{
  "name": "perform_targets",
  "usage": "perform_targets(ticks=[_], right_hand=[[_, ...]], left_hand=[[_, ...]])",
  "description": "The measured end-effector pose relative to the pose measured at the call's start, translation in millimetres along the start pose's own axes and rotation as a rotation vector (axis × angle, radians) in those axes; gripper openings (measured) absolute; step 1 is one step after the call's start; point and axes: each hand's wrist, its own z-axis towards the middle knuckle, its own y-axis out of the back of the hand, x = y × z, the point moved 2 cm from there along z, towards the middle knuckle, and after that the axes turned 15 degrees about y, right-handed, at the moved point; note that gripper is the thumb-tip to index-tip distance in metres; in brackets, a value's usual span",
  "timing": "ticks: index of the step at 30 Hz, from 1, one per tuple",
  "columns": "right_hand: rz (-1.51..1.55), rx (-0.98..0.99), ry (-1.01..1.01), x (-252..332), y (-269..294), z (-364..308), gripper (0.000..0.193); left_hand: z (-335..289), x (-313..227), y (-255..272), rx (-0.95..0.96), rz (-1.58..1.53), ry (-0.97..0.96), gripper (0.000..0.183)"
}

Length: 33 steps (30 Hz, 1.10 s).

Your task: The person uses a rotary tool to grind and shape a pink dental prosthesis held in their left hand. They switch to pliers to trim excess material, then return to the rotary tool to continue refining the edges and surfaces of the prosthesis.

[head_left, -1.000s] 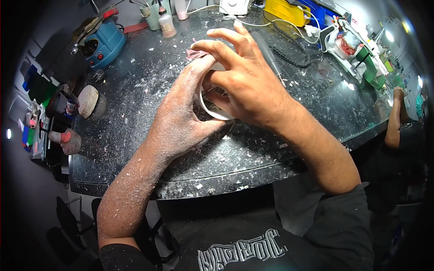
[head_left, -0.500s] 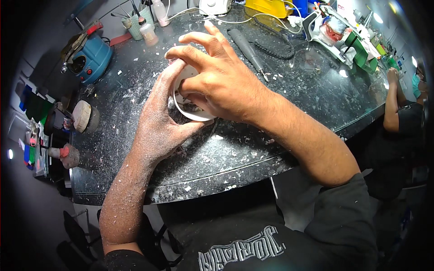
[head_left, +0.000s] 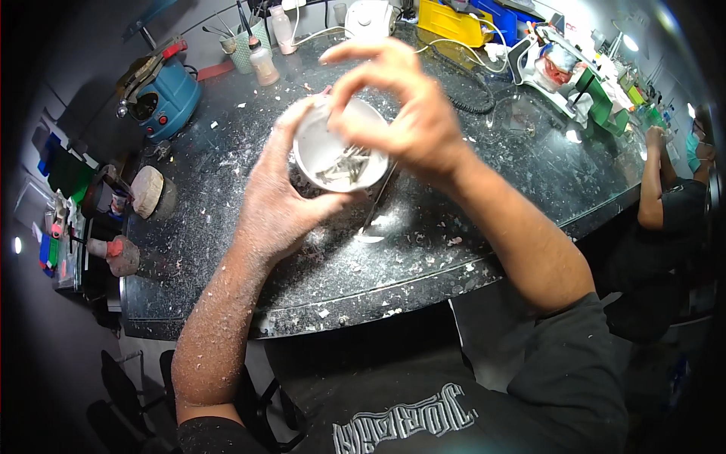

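My left hand (head_left: 276,204), dusted with white powder, is wrapped round a white cup (head_left: 314,144). Inside the cup lie several thin, silvery bur-like bits (head_left: 346,168), heaped toward its near side. Over the cup's right rim hovers my right hand (head_left: 404,113), blurred by motion. Its thumb and index finger come together in a pinch above the opening, while the other fingers stay raised. Whatever may be between those fingertips is too small and smeared to make out.
White dust and chips cover the dark bench (head_left: 454,219). A blue machine (head_left: 170,98) stands at the back left, near a dropper bottle (head_left: 263,62) and a brush holder (head_left: 243,53). A yellow bin (head_left: 450,23) is at the back. Another person's arm (head_left: 652,181) shows at far right.
My right hand has lifted out of the cup and moved up and right, its thumb and index finger pinched. The cup, still in my left hand, has shifted right, and its contents now show.
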Motion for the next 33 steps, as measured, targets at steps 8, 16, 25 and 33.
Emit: perform_targets(ticks=[8,16,25,33], right_hand=[[0.079,-0.227,-0.475,-92.7,38.2,-43.4,0.02],[0.363,-0.602,-0.57,-112.0,58.4,-47.5,0.023],[0.287,-0.636,-0.585,-124.0,67.5,-52.4,0.025],[0.239,-0.627,-0.499,-133.3,75.9,-57.0,0.014]], left_hand=[[33.3,63.0,72.3,-0.326,-0.051,0.37,0.098],[43.7,10.0,40.3,-0.438,0.493,-0.265,0.075],[116.6,-30.6,-93.5,0.283,0.766,-0.681,0.037],[126.7,-19.8,-92.4,0.152,0.291,-0.479,0.03]])
